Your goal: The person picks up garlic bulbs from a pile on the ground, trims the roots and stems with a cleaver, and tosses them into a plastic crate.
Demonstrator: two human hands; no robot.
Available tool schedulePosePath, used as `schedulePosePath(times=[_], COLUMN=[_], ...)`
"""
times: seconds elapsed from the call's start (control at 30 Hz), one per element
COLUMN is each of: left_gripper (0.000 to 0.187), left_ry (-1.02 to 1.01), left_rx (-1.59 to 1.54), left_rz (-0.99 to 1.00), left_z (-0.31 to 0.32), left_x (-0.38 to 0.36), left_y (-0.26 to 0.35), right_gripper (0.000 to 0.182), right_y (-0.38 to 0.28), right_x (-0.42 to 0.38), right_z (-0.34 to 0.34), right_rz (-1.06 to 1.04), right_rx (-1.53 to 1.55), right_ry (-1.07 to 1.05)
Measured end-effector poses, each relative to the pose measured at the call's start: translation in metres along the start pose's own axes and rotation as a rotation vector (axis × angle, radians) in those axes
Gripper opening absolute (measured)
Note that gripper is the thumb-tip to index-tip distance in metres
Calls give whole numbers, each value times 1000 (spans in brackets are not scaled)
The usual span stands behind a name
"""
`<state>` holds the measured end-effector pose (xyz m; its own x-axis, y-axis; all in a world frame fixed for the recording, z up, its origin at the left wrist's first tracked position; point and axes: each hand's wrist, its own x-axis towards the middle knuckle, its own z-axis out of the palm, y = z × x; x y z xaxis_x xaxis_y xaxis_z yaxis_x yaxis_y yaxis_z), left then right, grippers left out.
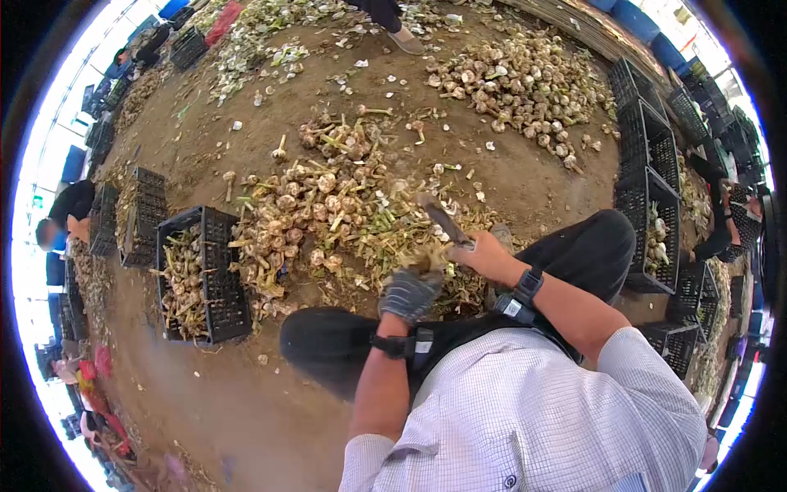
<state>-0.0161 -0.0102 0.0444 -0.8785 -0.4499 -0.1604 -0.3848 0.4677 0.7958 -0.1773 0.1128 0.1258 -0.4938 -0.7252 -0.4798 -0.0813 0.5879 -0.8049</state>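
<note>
My left hand (410, 295), in a grey striped glove, is closed around a garlic bulb (425, 257) in front of my lap. Bare and closed, my right hand (485, 254) grips the handle of a knife (445, 221) whose broad blade points up and to the left, just above the bulb. Beyond both hands lies a pile of garlic bulbs with stems (316, 205). Cut stalks and leaves (393, 234) litter the ground between the pile and my legs.
A black crate (225, 275) holding garlic is left of the pile. A second garlic heap (525, 86) lies at upper right, beside stacked black crates (648, 172). Another person's foot (406, 39) shows at the top. People sit at both sides.
</note>
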Motion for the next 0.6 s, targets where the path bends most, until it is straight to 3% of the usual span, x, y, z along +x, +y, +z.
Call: schedulePosePath(times=[0.03, 0.13, 0.2, 0.27, 0.33, 0.37, 0.4, 0.47, 0.53, 0.57, 0.6], left_gripper=[43, 44, 43, 47, 46, 46, 46, 45, 45, 45, 45], left_ry=[22, -312, -125, 87, 192, 239, 298, 427, 546, 591, 622], left_rx=[124, 421, 204, 79, -37, -94, -137, -204, -240, -244, -238], left_rz=[110, -139, -13, 12, -39, -85, -128, -203, -281, -322, -373], left_z=[1, -15, -7, 5, -25, -49, -75, -111, -142, -152, -163], left_x=[2, -6, -5, -13, -25, -30, -36, -44, -53, -58, -63], left_y=[4, 43, 33, -21, -35, -31, -27, -35, -55, -71, -85], right_gripper=[47, 46, 45, 40, 30, 30, 28, 24, 20, 19, 22], right_y=[2, 28, 47, 60, 64, 84, 78, 42, 8, 1, 3], right_x=[4, 22, 32, 42, 60, 87, 97, 102, 94, 94, 95], right_z=[6, 25, 17, -15, -53, -90, -122, -189, -244, -259, -264], right_rz=[-44, -189, -125, -21, 113, 82, 104, 173, 68, 14, 13], right_rx=[3, 107, -9, -127, -237, -782, -803, -375, 235, 396, 340], right_ry=[11, 101, 67, 121, 213, 241, 343, 671, 858, 881, 874])
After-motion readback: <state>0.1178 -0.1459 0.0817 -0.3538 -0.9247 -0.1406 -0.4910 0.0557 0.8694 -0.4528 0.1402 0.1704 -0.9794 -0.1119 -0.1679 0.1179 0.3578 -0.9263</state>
